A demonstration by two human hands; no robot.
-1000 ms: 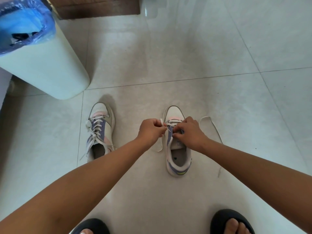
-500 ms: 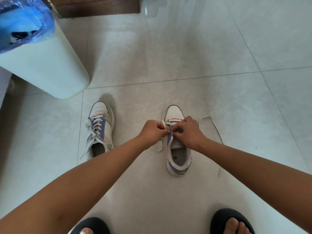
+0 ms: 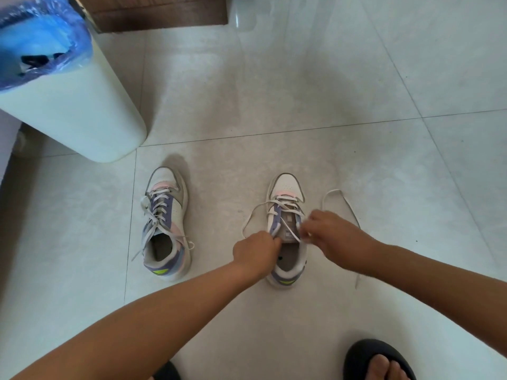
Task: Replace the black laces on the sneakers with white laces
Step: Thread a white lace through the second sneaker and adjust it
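Two white, purple and pink sneakers stand on the tiled floor. The left sneaker (image 3: 166,223) is fully laced in white with loose ends. The right sneaker (image 3: 286,229) has a white lace (image 3: 340,200) threaded through its front eyelets only. My left hand (image 3: 256,252) is closed at the shoe's left eyelet row, beside the tongue, pinching the lace. My right hand (image 3: 333,237) grips the other lace strand at the right eyelet row. One lace end loops out over the floor on each side of the shoe.
A white trash bin (image 3: 74,105) with a blue liner stands at the back left. Brown wooden furniture (image 3: 159,12) is at the top. My feet in black slippers (image 3: 375,360) show at the bottom edge.
Both hands have slid from the front eyelets back toward the tongue's end, drawing the lace out. A longer loop now lies on the floor to the shoe's left.
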